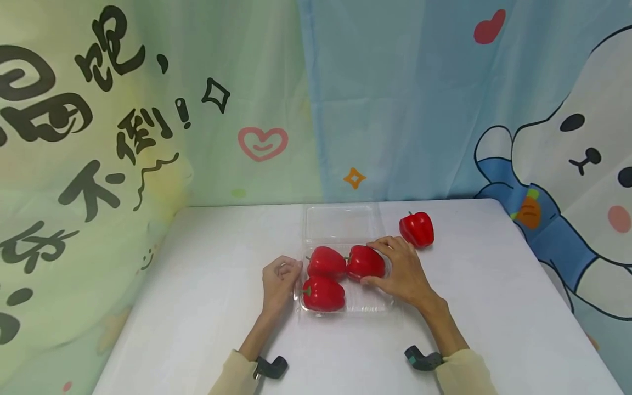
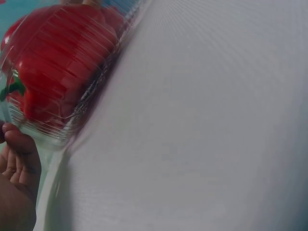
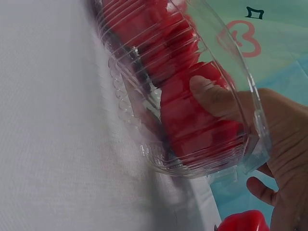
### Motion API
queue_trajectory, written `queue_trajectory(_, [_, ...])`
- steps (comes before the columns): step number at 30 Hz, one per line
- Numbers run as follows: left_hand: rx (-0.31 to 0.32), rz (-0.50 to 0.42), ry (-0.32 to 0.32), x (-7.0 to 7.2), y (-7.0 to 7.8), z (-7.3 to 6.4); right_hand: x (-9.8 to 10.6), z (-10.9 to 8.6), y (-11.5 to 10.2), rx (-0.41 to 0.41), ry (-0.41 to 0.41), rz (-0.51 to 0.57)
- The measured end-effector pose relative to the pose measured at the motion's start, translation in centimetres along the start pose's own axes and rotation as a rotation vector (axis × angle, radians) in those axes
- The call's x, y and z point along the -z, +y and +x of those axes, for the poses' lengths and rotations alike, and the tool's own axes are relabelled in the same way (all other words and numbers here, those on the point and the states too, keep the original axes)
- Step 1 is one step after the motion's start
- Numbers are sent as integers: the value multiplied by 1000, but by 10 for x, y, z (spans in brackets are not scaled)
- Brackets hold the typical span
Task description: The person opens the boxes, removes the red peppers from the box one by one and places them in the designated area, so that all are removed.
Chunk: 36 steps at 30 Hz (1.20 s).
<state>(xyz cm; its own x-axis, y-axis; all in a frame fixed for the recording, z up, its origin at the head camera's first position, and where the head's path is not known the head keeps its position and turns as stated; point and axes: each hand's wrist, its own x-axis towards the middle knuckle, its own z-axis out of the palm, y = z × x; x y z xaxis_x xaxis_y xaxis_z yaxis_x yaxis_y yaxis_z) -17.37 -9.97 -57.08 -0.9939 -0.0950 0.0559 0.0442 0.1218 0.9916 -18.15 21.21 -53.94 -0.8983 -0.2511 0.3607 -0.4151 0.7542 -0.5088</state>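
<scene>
A clear plastic clamshell container [image 1: 367, 300] lies with its lid [image 1: 340, 222] folded back. Two red bell peppers, one at back left [image 1: 326, 262] and one at front left [image 1: 323, 294], rest inside it. My right hand [image 1: 404, 270] holds a third red bell pepper [image 1: 364, 263] in the back right part of the container. In the right wrist view the thumb presses on this pepper [image 3: 192, 125]. At the container's left edge, my left hand [image 1: 280, 282] pinches the rim between thumb and curled finger, as the left wrist view [image 2: 19, 168] shows.
Another red bell pepper [image 1: 417, 229] sits on the white table [image 1: 207, 307], behind and right of the container, close to my right hand. A printed curtain [image 1: 395, 109] hangs behind the table's back edge.
</scene>
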Motion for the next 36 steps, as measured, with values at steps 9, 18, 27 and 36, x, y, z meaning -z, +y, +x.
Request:
queue_trajectory(9, [-8, -6, -2, -1, 1, 1, -1, -1, -1, -23, -7, 25])
queue_trajectory(18, [-12, -19, -4, 0, 2, 1, 3, -2, -4, -51, 8, 64])
queue_trajectory(27, [6, -25, 0, 1, 2, 2, -2, -3, -4, -50, 49, 138])
queue_trajectory(36, [19, -10, 5, 0, 3, 3, -2, -3, -4, -61, 104, 203])
